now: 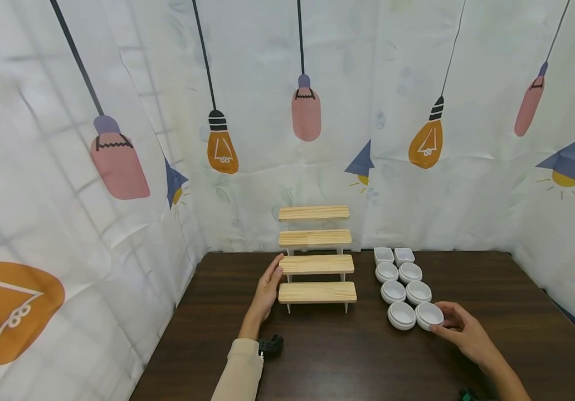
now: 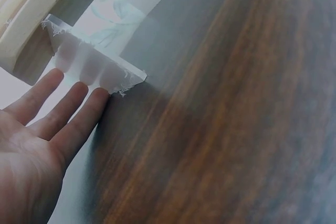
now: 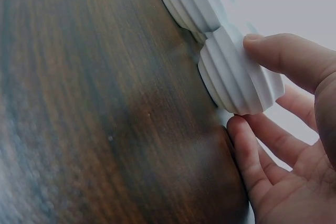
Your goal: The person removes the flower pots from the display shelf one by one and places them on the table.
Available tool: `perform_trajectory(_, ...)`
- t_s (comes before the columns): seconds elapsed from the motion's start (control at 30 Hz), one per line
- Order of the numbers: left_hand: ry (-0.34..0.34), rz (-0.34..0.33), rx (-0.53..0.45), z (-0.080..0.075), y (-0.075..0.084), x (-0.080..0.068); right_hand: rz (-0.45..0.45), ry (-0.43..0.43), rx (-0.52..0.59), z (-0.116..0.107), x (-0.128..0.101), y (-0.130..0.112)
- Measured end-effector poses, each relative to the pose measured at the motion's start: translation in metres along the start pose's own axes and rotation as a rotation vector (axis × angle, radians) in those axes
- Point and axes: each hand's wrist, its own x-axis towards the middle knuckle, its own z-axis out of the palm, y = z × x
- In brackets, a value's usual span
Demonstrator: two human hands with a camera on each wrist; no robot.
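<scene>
Head view shows no readable writing: left hand (image 1: 267, 289), fingers straight, touches the wooden step shelf (image 1: 316, 262); right hand (image 1: 460, 328) pinches the nearest white bowl (image 1: 429, 315).

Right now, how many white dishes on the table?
8, in two columns right of the wooden step shelf: two square dishes at the back, then six round dishes. The right hand grips the nearest right one. None seem hidden.

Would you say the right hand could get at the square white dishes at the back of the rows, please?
Probably yes: the right hand grips the nearest round dish, and nothing tall blocks the square dishes.
</scene>
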Motion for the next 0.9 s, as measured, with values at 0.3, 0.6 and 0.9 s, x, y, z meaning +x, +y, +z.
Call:
perform_trajectory(0.3, 0.000, 0.010, 0.007, -0.003, -0.004, 0.001, 0.001, -0.011, 0.028, 0.001, 0.000, 0.003)
perform_trajectory(0.6, 0.021, 0.030, 0.054, -0.001, 0.000, -0.002, -0.003, -0.035, 0.023, 0.000, 0.002, 0.002)
perform_trajectory(0.9, 0.186, 0.048, 0.239, -0.006, 0.021, -0.019, -0.065, 0.051, -0.058, -0.014, 0.007, -0.009)
